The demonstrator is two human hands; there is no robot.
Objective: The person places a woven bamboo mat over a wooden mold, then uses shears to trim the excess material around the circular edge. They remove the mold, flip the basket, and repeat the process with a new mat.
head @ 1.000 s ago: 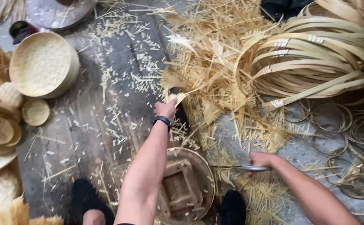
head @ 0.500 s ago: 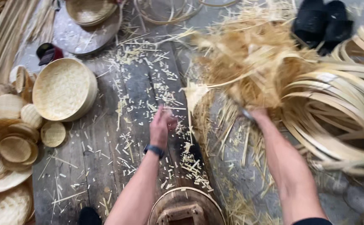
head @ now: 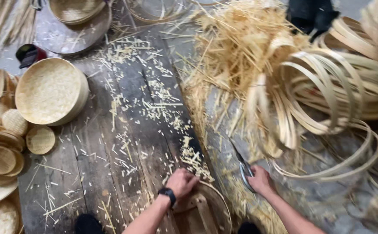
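My left hand point(head: 182, 182), with a dark watch on its wrist, rests fingers curled on the dark wooden board point(head: 111, 143) beside a pile of bamboo shavings point(head: 192, 157). It touches the rim of a round wooden stool point(head: 206, 210) just below. My right hand point(head: 258, 180) is closed around a pair of metal scissors point(head: 242, 167), blades pointing up and away. A heap of straw-like bamboo trimmings point(head: 241, 56) lies beyond it. Coils of bent bamboo strips point(head: 332, 91) lie to the right.
A large round woven bamboo lid point(head: 50, 91) sits at the left, with several smaller woven discs point(head: 7, 147) stacked beside it. A round metal tray holding a woven basket point(head: 74, 11) lies at the top. A dark red object point(head: 29, 54) sits near the lid.
My right hand came down from the heap of trimmings and now holds the scissors low beside the stool. My left hand drew back along the board to the stool's rim.
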